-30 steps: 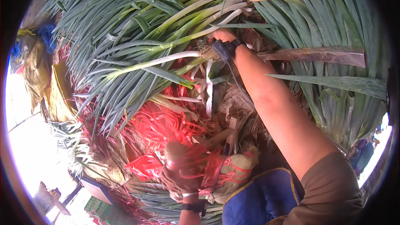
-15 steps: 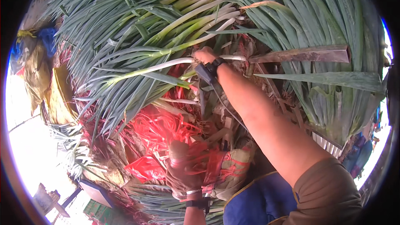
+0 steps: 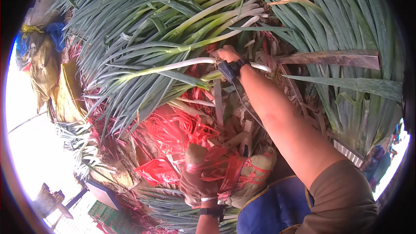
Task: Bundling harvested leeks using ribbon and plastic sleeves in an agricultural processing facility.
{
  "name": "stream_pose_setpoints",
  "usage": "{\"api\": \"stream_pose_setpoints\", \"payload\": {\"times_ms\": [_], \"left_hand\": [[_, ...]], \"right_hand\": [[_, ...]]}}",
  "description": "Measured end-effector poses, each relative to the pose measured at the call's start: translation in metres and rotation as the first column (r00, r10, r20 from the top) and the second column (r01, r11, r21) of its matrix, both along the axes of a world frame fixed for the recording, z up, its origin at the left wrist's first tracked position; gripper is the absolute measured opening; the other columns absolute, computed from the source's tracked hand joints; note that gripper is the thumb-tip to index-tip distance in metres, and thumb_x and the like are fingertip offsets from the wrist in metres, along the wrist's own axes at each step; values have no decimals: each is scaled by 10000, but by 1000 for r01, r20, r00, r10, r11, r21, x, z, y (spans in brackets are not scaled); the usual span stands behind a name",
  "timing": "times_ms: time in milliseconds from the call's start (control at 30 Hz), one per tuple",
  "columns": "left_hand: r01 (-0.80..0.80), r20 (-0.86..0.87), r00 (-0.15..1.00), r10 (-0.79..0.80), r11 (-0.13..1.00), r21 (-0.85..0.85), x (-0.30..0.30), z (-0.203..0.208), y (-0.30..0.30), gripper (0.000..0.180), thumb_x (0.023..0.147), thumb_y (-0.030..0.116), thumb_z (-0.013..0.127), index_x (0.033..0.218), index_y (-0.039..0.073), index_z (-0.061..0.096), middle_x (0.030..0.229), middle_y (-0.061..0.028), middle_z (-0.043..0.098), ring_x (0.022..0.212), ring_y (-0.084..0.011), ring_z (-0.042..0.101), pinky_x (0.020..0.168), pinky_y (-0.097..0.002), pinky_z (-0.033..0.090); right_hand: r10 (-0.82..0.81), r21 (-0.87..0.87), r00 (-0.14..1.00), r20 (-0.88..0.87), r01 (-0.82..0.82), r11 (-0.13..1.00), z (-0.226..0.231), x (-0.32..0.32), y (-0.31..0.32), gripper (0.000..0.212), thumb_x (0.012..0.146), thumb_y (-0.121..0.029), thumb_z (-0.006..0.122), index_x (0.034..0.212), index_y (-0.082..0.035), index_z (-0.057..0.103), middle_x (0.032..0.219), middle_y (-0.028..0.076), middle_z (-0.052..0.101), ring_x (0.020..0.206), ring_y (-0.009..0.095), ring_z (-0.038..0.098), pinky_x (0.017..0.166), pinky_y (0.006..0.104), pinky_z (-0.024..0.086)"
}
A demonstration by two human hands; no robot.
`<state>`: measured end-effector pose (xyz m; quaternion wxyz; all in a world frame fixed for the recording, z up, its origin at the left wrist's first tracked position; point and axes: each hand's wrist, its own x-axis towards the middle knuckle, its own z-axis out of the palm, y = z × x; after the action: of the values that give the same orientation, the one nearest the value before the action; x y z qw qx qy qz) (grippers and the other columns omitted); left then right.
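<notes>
Right hand (image 3: 227,54) has come nearer an onion (image 3: 186,63). I can't tell if its fingers, or the left hand (image 3: 200,184), grip. Red strips (image 3: 173,131) lie around; green box (image 3: 104,214), lower left.

So we've got a green crate (image 3: 105,217) down in the lower left, a flat grey panel (image 3: 102,193) just beside it, and blue plastic (image 3: 56,36) above a yellow sheet (image 3: 69,93).

Leaves (image 3: 117,30), grey-green; stalk (image 3: 190,62), white shading to pale green; plastic strips (image 3: 173,130), red; cloth (image 3: 268,208), blue edged with yellow; sleeve (image 3: 342,190), brown.
</notes>
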<state>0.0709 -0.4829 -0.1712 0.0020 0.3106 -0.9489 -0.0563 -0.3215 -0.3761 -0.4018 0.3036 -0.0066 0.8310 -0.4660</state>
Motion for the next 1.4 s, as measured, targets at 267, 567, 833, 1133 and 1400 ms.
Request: {"api": "stream_pose_setpoints", "payload": {"times_ms": [267,567,833,1133,1400], "left_hand": [[7,12,1000,-6,998,-59,2,-5,-6,606,922,477,386,1282,-11,399,1137,-225,514,1034,-406,494,910,-522,347],[12,-60,998,-20,992,-127,-13,1,3,545,938,414,392,1262,-23,420,1130,-230,526,1017,-405,513,879,-499,386],[18,-96,995,-34,987,-160,3,-13,-10,523,925,431,434,1261,30,422,1142,-204,535,1027,-388,521,841,-485,402],[50,-44,997,-63,968,-245,-17,8,3,388,854,227,535,1186,40,464,1059,-169,572,931,-360,563,749,-462,450],[-112,86,994,71,662,741,53,126,131,338,868,209,531,1150,28,481,1028,-146,594,859,-302,599,696,-412,490]], "right_hand": [[-324,-485,831,453,535,692,51,33,13,208,792,-243,643,933,-89,641,760,63,637,716,237,622,663,346,467],[-236,-661,694,680,720,213,79,51,92,207,771,-115,672,936,-12,602,850,86,626,896,233,620,836,355,481],[-109,-806,993,-41,31,591,280,85,79,415,844,-108,657,1229,-44,515,993,35,621,884,110,564,797,278,454],[-158,-645,850,-503,-247,723,404,152,173,446,827,-172,663,1222,-39,506,1176,118,533,1034,227,527,860,350,444],[-17,-650,996,-92,-47,759,473,340,268,506,856,-287,633,1268,-49,462,1288,207,403,1206,364,392,1012,426,323]]}}
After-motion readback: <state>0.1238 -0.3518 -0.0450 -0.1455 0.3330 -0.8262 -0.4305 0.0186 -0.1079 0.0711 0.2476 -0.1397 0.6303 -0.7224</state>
